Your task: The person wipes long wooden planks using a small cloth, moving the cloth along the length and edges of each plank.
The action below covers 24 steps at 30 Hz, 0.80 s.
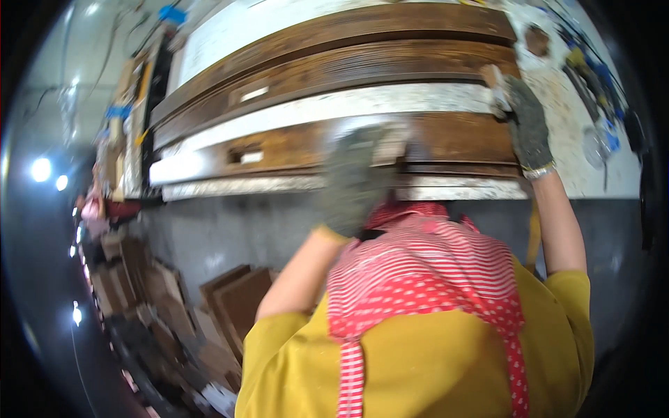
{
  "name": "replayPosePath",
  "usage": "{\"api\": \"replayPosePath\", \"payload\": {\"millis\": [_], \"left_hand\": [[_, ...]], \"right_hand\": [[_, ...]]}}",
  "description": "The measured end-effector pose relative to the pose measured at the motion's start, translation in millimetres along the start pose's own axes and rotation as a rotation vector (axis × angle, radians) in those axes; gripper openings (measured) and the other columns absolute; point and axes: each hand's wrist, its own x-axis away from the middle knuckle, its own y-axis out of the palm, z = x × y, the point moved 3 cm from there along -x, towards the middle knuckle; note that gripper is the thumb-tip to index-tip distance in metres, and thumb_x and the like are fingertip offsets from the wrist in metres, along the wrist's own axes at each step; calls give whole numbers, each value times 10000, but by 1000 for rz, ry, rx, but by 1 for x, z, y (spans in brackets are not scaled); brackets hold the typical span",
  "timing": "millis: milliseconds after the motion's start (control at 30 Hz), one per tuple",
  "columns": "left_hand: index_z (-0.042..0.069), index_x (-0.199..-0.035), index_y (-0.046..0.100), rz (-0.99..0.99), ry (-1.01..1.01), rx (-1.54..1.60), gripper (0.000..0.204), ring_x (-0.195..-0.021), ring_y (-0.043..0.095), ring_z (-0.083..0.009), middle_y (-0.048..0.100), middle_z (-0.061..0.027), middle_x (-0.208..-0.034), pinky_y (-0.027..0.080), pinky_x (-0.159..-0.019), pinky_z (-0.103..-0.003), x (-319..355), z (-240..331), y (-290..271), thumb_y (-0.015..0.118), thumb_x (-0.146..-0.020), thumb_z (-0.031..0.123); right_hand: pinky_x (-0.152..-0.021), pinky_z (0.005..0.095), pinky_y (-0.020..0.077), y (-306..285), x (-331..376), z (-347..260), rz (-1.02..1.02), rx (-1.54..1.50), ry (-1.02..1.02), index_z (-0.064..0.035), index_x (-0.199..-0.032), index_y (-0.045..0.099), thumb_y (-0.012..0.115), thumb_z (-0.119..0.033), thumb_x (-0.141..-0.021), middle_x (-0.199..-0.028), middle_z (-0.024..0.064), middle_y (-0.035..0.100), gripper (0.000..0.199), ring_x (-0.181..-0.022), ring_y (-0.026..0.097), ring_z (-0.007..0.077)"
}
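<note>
A long dark-stained wooden board lies across the bench in front of me, with a rectangular slot near its left end. My left hand, in a grey-green glove, is over the middle of this board and smeared by motion. A pale tan patch shows at its fingers; whether it is bare fingertips or a held pad cannot be told. At the boards' right end rests my right hand, gloved alike, its pale fingertips stretched out across the gap towards a second slotted board.
Another dark board lies farther back. The white bench carries tools and a clear plastic item at the right. Brown panels and cardboard pieces lean on the floor at left. A person is far left.
</note>
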Motion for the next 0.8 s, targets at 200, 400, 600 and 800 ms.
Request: {"api": "replayPosePath", "payload": {"millis": [200,400,600,800], "left_hand": [[103,-1171,583,13,-230,-202,343,-925,604,-315,624,-132,-1068,480,-830,-433,10,-23,43,633,-867,252],[78,-1146,589,283,-666,-703,346,-806,622,-328,616,-153,-981,536,-676,-434,121,-178,-96,614,-907,327],[177,-1242,579,-6,-258,-489,430,-971,613,-332,576,-145,-1179,520,-793,-433,67,-93,-41,674,-822,188],[127,-1115,600,-167,-375,-539,261,-870,619,-356,601,-155,-1071,502,-759,-469,90,-138,-79,618,-893,264]], "right_hand": [[-837,258,508,0,13,7,46,196,29,-22,-1287,569,611,-167,-956,-1240,46,586,364,-1021,573,124],[-801,255,511,-1,12,8,38,118,13,-27,-1256,585,615,-195,-959,-1163,25,603,342,-969,571,109],[-742,232,514,78,19,1,7,144,29,-54,-1221,613,640,-174,-945,-1085,11,616,302,-885,579,93],[-768,238,529,72,21,16,7,174,34,-47,-1206,629,653,-156,-937,-1117,27,616,291,-920,576,90]]}}
